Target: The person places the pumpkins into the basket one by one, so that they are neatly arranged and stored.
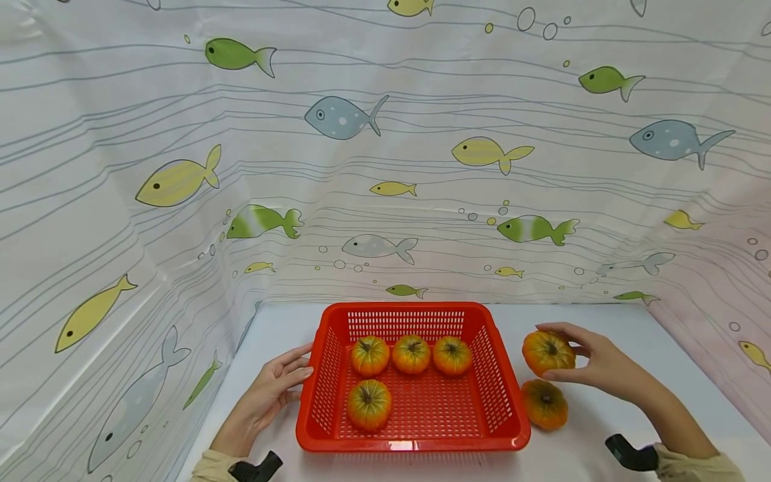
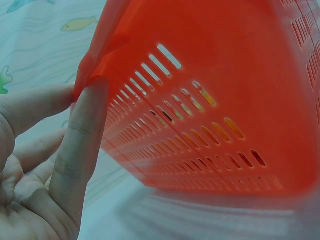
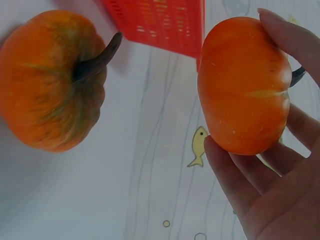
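My right hand (image 1: 596, 358) grips a small orange-and-green pumpkin (image 1: 549, 353), thumb on one side and fingers on the other. In the right wrist view that pumpkin (image 3: 245, 87) shows its smooth orange underside, with its dark stem turned away. Nearer me lies a second pumpkin (image 1: 545, 404), close against the right side of a red plastic basket (image 1: 415, 444). At the basket's left rim, my left hand (image 1: 269, 390) pinches the edge between thumb and finger; the left wrist view shows the fingertips on the red rim (image 2: 90, 65). Several pumpkins (image 1: 411, 354) sit inside the basket.
Three pumpkins form a row at the basket's back, with another pumpkin (image 1: 369, 405) at front left. The white table (image 1: 578, 455) meets a fish-printed curtain (image 1: 434, 221) behind and along both sides. Slotted basket walls (image 2: 220, 145) rise from the tabletop.
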`<state>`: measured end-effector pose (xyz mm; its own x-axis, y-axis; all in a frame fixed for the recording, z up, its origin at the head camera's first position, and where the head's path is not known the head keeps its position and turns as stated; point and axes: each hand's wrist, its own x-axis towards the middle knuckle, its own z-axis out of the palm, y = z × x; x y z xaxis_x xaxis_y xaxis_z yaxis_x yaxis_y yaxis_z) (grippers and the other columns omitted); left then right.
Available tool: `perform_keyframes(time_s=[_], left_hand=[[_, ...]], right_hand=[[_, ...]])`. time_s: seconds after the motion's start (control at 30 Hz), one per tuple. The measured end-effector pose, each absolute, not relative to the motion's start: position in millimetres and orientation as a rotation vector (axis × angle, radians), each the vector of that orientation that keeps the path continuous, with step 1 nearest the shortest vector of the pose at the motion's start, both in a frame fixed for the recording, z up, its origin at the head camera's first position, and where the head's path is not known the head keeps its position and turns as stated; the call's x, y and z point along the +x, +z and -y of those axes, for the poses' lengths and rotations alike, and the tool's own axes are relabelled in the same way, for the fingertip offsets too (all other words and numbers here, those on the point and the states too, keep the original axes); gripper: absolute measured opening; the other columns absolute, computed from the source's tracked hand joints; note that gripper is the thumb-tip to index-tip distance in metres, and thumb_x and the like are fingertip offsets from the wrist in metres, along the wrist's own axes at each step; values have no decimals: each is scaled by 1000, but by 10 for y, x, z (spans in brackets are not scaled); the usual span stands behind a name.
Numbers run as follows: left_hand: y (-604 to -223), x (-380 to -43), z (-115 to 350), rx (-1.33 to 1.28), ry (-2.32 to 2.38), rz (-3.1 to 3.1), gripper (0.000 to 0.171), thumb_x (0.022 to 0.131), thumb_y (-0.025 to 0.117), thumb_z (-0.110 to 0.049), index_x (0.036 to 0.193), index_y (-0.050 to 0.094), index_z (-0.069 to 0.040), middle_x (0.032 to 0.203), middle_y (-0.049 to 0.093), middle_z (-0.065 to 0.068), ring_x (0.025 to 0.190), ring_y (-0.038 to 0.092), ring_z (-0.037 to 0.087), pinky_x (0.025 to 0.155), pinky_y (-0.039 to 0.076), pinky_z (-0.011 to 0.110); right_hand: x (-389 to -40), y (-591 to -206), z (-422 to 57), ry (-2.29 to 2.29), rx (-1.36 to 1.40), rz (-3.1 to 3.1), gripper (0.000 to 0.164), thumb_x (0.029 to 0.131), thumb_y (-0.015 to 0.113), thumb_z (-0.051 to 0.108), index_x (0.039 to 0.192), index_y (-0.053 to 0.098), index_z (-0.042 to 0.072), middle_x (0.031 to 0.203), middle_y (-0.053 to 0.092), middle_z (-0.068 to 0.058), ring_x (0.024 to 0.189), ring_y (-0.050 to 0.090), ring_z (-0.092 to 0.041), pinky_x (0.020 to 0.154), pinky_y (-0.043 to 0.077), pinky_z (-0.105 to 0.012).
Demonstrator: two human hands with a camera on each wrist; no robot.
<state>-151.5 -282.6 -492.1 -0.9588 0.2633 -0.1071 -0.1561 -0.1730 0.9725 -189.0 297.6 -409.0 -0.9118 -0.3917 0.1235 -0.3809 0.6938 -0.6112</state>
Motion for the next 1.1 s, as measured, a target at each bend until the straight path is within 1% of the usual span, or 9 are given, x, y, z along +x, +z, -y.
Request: perform_keyframes(time_s=[0.37, 0.67, 0.8, 0.93, 1.0, 1.1], left_hand=[[-4916, -1511, 2826, 108, 2200, -1834, 64, 105, 55, -6, 160, 24, 3, 116, 71, -6, 98, 73, 9, 74, 64, 26], [-4950, -1529, 2840, 141, 2198, -1834, 64, 105, 56, -6, 161, 24, 3, 117, 71, -5, 97, 74, 9, 73, 64, 25], [-4951, -1533, 2841, 126, 2193, -1839, 65, 105, 56, -7, 161, 25, 2, 117, 71, -5, 97, 74, 10, 73, 64, 26], [-4943, -1532, 2840, 110, 2189, -1842, 64, 105, 56, -7, 161, 25, 2, 117, 71, -5, 97, 74, 10, 75, 64, 27], [-4941, -1532, 2839, 110, 2190, -1837, 64, 105, 56, -7, 161, 25, 2, 117, 71, -4, 96, 74, 10, 75, 64, 27], [-4942, -1532, 2839, 122, 2193, -1831, 64, 105, 56, -6, 161, 26, 2, 116, 71, -5, 96, 74, 10, 76, 64, 27]], right_hand=[[-1975, -4017, -2735, -1031, -789, -2812, 71, 80, 89, 36, 142, 59, 22, 139, 65, -4, 113, 57, 7, 90, 57, -20], [-2018, -3930, -2529, -985, -839, -2757, 72, 79, 89, 42, 142, 59, 21, 137, 66, 1, 116, 58, 2, 91, 58, -24], [-2033, -3894, -2428, -975, -866, -2729, 72, 79, 89, 41, 141, 59, 21, 134, 67, 4, 118, 60, -7, 92, 58, -25], [-2051, -3876, -2331, -964, -895, -2698, 72, 79, 89, 41, 141, 59, 22, 135, 67, 4, 122, 62, -18, 93, 59, -26], [-2061, -3869, -2290, -952, -904, -2682, 72, 79, 89, 41, 142, 58, 23, 137, 66, 4, 123, 62, -21, 94, 58, -27], [-2074, -3859, -2224, -941, -934, -2652, 72, 79, 89, 41, 142, 58, 24, 138, 65, 4, 124, 61, -20, 96, 58, -29]])
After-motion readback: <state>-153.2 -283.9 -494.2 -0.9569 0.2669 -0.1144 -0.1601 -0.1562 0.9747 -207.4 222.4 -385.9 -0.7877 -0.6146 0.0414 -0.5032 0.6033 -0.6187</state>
